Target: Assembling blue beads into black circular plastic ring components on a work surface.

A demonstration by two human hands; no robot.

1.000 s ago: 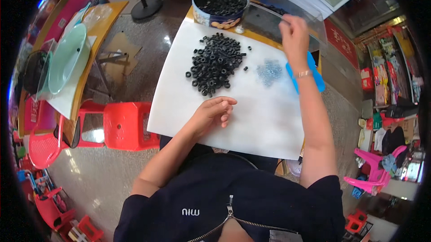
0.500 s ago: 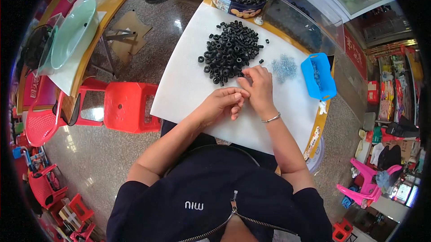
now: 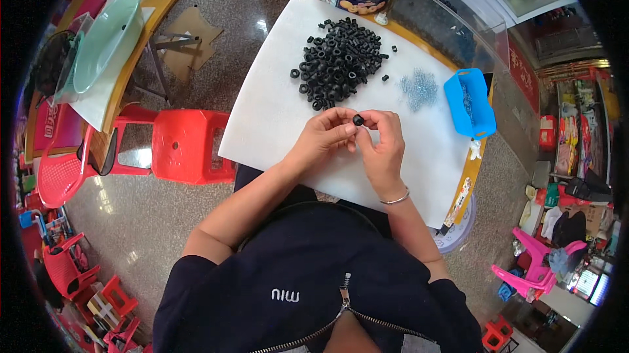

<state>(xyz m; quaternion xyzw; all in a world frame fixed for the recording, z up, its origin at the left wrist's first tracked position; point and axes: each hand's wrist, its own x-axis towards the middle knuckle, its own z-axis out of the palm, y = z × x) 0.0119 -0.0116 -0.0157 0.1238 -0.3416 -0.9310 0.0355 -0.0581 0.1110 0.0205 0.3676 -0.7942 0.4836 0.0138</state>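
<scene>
Table under a white sheet [image 3: 262, 117]; tin, pile, bits and basket all carried on it.

Left hand [image 3: 321, 137]: over the sheet, toward the table's near edge. Thumb and forefinger drawn together, almost no gap, a single black ring [image 3: 358, 119] pinched at their tips; other fingers curled under.

Pile [image 3: 341, 58] of black rings beyond the hands, mid-sheet, running toward the far edge. Tin [image 3: 354, 5] behind it on the far edge, more black pieces inside.

Held ring: raised between the two hands, opening roughly upward, just short of the pile's near end.

Right hand [image 3: 385, 146]: fingertips bent in against the ring's right side, thumb below. Grip nearly closed; cannot tell whether it pinches the ring itself or some smaller bit hidden there.

Right of the pile, two stray rings; then a spread of clear bits [image 3: 419, 89]. Clear box [image 3: 452, 22] along the far edge. Blue basket [image 3: 483, 94] at the right edge, similar bits inside.

Step in hand, my judgement: close fingertip work on one ring. Next move seems to call for a steady left pinch, opening kept in sight, small right-hand adjustments.
</scene>
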